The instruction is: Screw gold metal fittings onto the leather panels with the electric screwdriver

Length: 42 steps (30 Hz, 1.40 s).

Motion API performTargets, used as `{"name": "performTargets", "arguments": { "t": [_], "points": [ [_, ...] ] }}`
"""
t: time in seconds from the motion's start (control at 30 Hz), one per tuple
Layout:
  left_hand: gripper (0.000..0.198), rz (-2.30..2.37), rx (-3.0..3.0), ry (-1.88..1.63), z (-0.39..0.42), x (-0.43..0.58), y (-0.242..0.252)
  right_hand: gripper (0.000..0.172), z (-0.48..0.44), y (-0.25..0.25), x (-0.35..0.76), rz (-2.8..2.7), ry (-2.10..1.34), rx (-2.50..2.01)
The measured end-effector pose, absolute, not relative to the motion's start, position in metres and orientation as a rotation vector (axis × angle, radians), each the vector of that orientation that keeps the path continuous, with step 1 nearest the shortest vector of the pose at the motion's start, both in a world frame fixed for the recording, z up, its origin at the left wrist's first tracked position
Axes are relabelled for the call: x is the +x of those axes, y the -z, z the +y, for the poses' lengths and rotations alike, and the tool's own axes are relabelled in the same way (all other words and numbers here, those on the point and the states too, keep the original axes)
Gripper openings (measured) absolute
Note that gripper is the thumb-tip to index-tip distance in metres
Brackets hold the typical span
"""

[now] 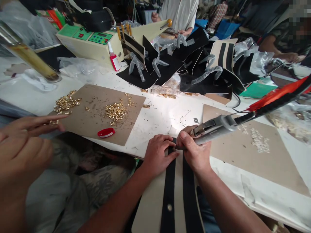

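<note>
A beige panel with two black stripes lies over my lap and against the table edge, with a small round metal piece on its left stripe. My right hand is wrapped round a grey power screwdriver, whose tip points left at the panel's far end. Close to that tip, my left hand rests on the panel, thumb and fingers bent around a small metal part on the black stripe. Whether its fingertips grip that part is hard to make out.
At the left, a co-worker's hands hold a small gold part. Gold hardware and a red tape roll lie on cardboard. Black panels are stacked behind; silvery pieces lie right. A cable runs from the screwdriver.
</note>
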State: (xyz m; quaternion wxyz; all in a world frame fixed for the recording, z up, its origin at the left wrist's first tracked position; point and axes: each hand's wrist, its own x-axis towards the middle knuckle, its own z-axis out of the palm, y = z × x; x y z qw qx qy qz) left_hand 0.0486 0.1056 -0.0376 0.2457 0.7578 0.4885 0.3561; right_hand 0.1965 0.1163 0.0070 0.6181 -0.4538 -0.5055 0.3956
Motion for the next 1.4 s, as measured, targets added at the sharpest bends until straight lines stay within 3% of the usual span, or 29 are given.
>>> {"name": "performTargets", "arguments": {
  "t": [0.33,0.53,0.73,0.97,1.07,1.23,1.4],
  "points": [
    [0.012,1.363,2.064,-0.935,0.106,0.050,0.038,0.022,0.118,-0.011,0.196,-1.369,-1.004,-0.989],
    [0.024,1.383,2.063,-0.894,0.107,0.051,0.037,0.015,0.126,-0.011,0.193,-1.478,-1.041,-0.984],
    [0.017,1.443,2.056,-0.896,0.109,0.052,0.040,0.014,0.126,-0.009,0.194,-1.482,-1.082,-0.941],
    [0.027,1.361,2.042,-0.911,0.109,0.050,0.033,0.034,0.127,-0.022,0.188,-1.361,-1.153,-0.941],
    [0.022,1.342,2.069,-0.925,0.109,0.050,0.032,0.042,0.121,-0.040,0.204,-1.254,-1.151,-0.919],
    [0.019,1.369,2.045,-0.927,0.108,0.050,0.029,0.050,0.069,-0.067,0.273,-1.150,-0.853,-1.434],
    [0.019,1.378,2.022,-0.987,0.105,0.046,0.027,0.046,-0.004,-0.014,0.335,-1.338,-0.516,-1.851]
  ]
}}
